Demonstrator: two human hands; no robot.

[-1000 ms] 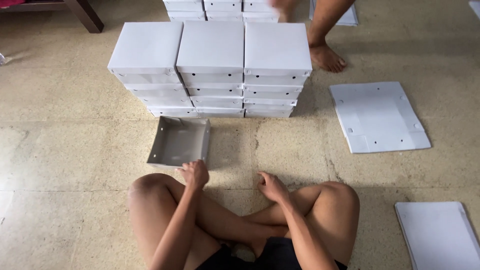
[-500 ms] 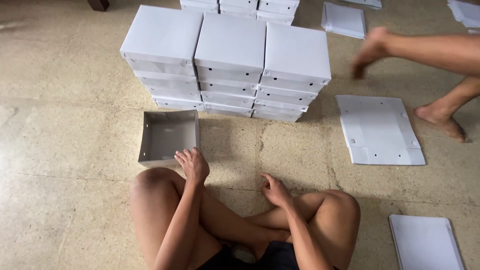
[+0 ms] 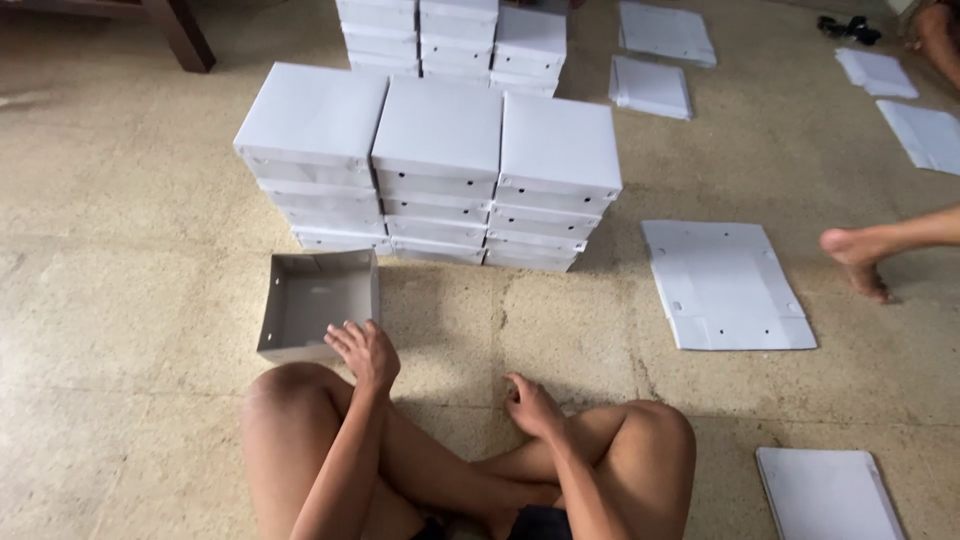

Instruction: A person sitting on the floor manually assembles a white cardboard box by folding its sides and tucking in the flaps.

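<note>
I sit cross-legged on the floor. My left hand (image 3: pixel 365 352) rests with spread fingers on the near rim of an open grey cardboard box (image 3: pixel 310 300) that stands just in front of my left knee. My right hand (image 3: pixel 530 403) lies on my right shin, fingers loosely apart, holding nothing. Beyond the open box stand three stacks of closed white boxes (image 3: pixel 435 175), side by side.
More white boxes (image 3: pixel 455 40) are stacked farther back. Flat white cardboard sheets lie at the right (image 3: pixel 725 285), at the far right (image 3: pixel 925 130), behind (image 3: pixel 660 60) and near my right knee (image 3: pixel 830 495). Another person's foot (image 3: pixel 860 255) is at the right. A dark wooden furniture leg (image 3: pixel 185 35) stands top left.
My left hand has moved from my knee onto the open box's near rim. The view has tilted, showing more of the floor behind. The other person's foot has shifted to the right.
</note>
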